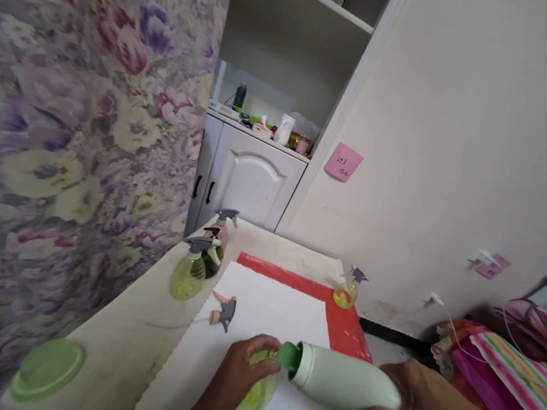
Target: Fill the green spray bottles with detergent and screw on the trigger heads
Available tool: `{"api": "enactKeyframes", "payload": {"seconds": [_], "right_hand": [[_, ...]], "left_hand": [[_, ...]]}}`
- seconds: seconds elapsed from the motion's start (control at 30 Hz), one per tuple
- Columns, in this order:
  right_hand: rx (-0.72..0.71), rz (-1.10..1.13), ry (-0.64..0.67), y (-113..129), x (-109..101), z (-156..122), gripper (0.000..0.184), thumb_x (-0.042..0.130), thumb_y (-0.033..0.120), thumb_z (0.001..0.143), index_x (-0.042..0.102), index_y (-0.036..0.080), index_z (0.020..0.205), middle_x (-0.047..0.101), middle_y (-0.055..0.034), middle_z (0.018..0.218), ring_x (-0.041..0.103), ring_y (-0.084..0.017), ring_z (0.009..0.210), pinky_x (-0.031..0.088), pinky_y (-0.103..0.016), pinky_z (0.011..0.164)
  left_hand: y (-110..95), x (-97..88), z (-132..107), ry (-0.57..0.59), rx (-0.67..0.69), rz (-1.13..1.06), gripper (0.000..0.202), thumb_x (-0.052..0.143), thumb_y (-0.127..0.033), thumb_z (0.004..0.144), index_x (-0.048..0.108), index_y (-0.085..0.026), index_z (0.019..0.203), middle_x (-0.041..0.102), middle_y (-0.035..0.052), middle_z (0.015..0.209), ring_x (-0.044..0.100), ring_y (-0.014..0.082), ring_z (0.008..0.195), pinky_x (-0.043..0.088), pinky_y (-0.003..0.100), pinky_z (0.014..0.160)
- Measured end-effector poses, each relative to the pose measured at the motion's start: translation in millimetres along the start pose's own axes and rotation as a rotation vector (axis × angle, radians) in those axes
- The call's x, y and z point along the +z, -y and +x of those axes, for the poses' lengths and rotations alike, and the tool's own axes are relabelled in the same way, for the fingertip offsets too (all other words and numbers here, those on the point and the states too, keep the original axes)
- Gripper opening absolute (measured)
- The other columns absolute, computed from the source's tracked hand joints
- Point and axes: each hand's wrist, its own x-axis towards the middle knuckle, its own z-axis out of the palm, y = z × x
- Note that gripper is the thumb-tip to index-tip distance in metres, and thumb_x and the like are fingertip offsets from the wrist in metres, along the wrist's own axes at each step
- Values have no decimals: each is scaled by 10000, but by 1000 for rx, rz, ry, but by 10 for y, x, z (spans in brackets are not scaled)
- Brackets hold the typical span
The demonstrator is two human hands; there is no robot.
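Note:
My left hand (252,370) is closed round the neck of a clear yellow-green spray bottle (255,398) without its spray head, standing on a white sheet. My right hand (404,397) grips a pale green jug (348,380), tilted nearly level. Its darker green spout (288,356) is at the bottle's mouth; whether liquid is flowing I cannot tell. A loose grey and peach spray head (223,313) with a thin tube lies on the sheet, left of the bottle. A round green lid (47,369) rests at the table's near left.
Several spray bottles, one yellow-green (188,278), stand along the table's left edge. Another with yellow liquid (345,294) stands at the far right on red plastic (348,329) beneath the white sheet (286,301). A floral curtain (85,106) hangs left; a white cabinet (252,175) is behind.

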Motion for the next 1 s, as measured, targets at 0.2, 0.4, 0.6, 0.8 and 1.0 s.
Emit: {"api": "enactKeyframes", "payload": {"seconds": [0.2, 0.4, 0.6, 0.8, 1.0], "right_hand": [[13, -44, 45, 7, 0, 8, 437, 583, 613, 736, 651, 181, 740, 733, -77, 695, 656, -223, 621, 326, -248, 490], [11, -24, 47, 30, -18, 2, 434, 601, 615, 723, 653, 185, 729, 734, -65, 681, 655, -211, 604, 313, -244, 482], [3, -32, 38, -20, 21, 11, 396, 610, 588, 733, 658, 195, 738, 739, -57, 685, 671, -214, 621, 319, -239, 491], [16, -28, 31, -1, 4, 29, 369, 626, 574, 715, 659, 206, 717, 740, -66, 677, 673, -234, 615, 331, -261, 483], [21, -37, 37, -9, 13, 32, 416, 630, 624, 693, 661, 209, 707, 738, -73, 671, 676, -252, 613, 335, -280, 486]], "left_hand": [[3, -1, 5, 3, 12, 12, 189, 676, -214, 675, 720, -194, 858, 731, 3, 852, 641, 232, 892, 445, 297, 837], [-3, -3, 2, 3, 12, -6, 193, 675, -190, 676, 718, -196, 864, 733, 4, 864, 643, 232, 907, 442, 296, 849], [-17, -5, 0, 2, 11, 6, 196, 678, -209, 675, 721, -192, 865, 738, 14, 869, 643, 242, 909, 445, 305, 852], [2, -7, 9, -1, 8, -16, 208, 680, -207, 663, 723, -192, 866, 739, 13, 869, 645, 241, 909, 452, 300, 844], [18, -23, 21, -7, 2, -4, 200, 681, -203, 663, 724, -197, 858, 736, 3, 854, 642, 235, 895, 452, 296, 836]]}}
